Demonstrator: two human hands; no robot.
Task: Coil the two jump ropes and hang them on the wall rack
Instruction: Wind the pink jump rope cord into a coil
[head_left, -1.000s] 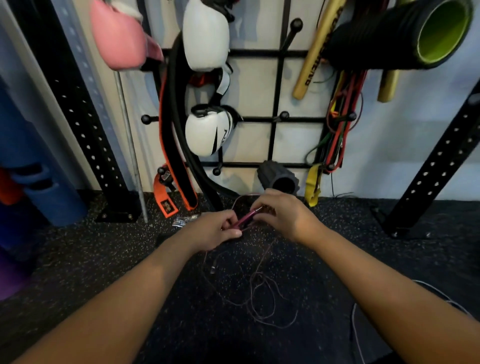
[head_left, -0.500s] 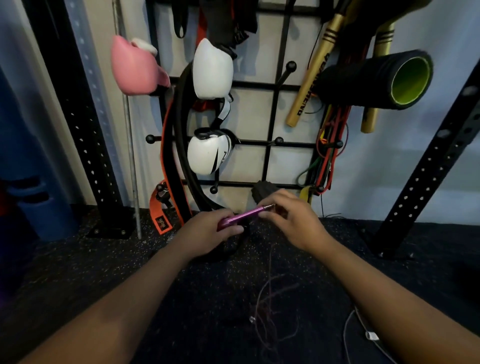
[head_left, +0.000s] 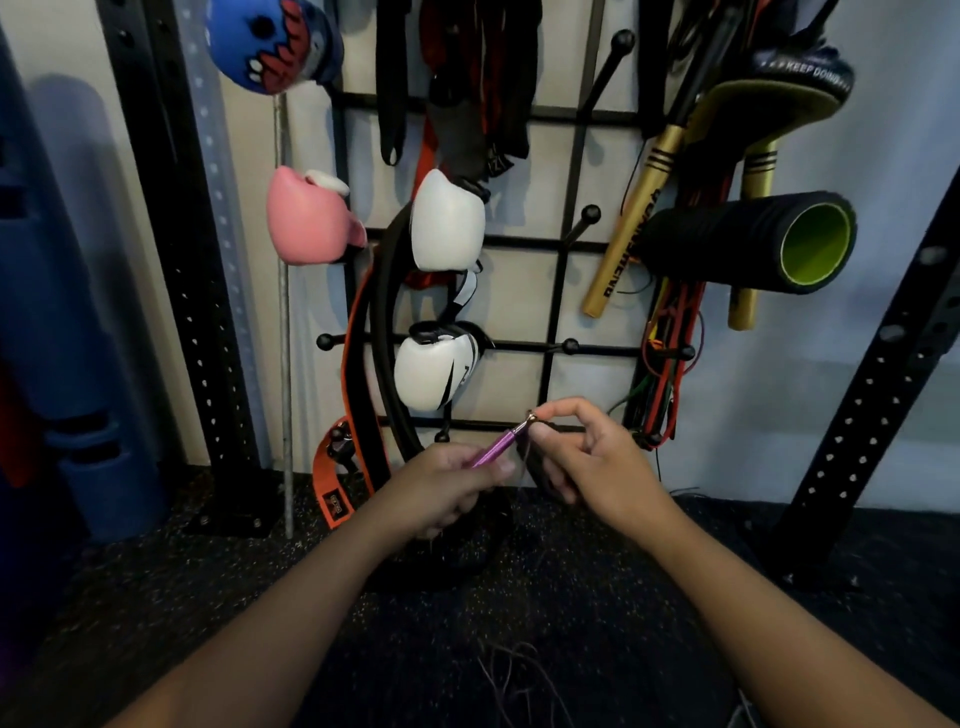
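1. The wall rack is a black grid with knobbed pegs; several pegs in its middle column stand bare, while gloves, straps and a foam roller crowd the left, the top and the right.
2. Black perforated posts flank the rack on both sides, the right one slanting across the edge of the view.
3. The speckled floor before the rack lies open except for a thin cord trailing loose between the forearms.
4. The left hand is closed around the lower end of a purple handle, which slants up to the right.
5. The right hand pinches the handle's metal tip between thumb and forefinger, just in front of the rack's lowest bar.
6. Both hands hover near each other, low before the rack.
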